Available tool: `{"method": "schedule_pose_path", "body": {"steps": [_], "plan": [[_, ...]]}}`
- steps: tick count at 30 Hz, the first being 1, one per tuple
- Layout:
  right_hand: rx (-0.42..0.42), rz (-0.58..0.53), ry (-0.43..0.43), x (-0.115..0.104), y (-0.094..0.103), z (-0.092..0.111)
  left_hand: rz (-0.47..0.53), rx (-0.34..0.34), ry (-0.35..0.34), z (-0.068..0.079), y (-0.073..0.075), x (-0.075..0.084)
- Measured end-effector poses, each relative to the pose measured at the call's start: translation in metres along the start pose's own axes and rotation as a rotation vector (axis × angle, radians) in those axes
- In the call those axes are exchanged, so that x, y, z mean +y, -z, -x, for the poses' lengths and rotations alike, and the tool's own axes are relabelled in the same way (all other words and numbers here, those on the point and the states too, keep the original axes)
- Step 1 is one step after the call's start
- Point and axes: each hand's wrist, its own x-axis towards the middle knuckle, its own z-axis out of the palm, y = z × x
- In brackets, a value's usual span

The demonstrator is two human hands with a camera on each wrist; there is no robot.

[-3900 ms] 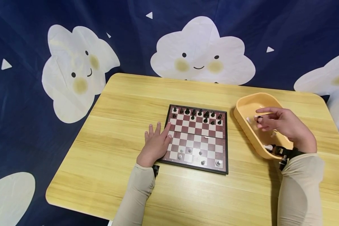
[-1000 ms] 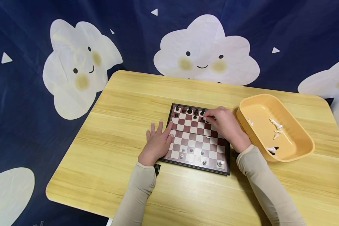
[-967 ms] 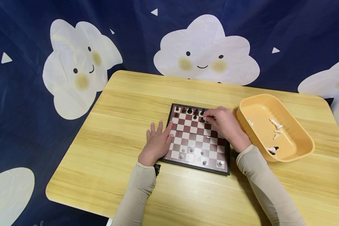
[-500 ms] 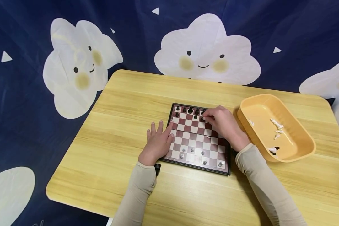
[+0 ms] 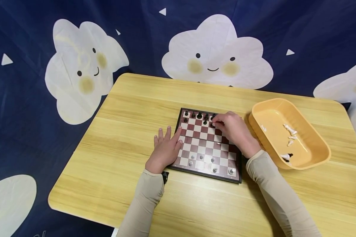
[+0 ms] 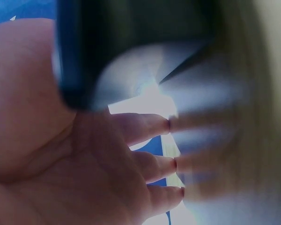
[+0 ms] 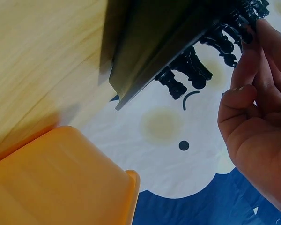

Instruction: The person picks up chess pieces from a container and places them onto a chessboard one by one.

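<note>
Your right hand (image 5: 236,130) pinches a black chess piece (image 7: 247,35) at the far side of the chessboard (image 5: 200,147), beside other black pieces (image 5: 199,115). Your left hand (image 5: 164,150) rests on the board's left edge, fingers straight and spread. White pieces (image 5: 291,131) lie in an orange box (image 5: 318,145)

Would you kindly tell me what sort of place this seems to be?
Probably a child's room or play corner, though I can't be sure: a blue cloth with smiling clouds forms the backdrop, and a chessboard lies on the table.
</note>
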Motion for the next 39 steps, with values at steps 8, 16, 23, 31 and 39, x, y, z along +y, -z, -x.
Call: {"method": "schedule_pose_path", "body": {"steps": [8, 16, 23, 31, 39], "plan": [[0.003, -0.001, 0.008, 0.000, -0.003, 0.000, 0.004, 0.002, -0.004, 0.001, 0.000, 0.000], [0.017, 0.004, -0.006, -0.003, -0.004, 0.003, 0.013, -0.003, 0.004, 0.002, -0.001, 0.000], [-0.024, -0.008, -0.056, -0.011, 0.013, 0.015, 0.008, -0.002, 0.004, 0.002, -0.002, 0.000], [0.018, -0.054, -0.021, -0.010, 0.062, 0.047, 0.010, 0.001, 0.001, 0.004, 0.001, -0.001], [-0.204, 0.010, -0.419, 0.043, 0.144, 0.096, 0.008, 0.005, 0.018, 0.005, 0.003, -0.004]]}}
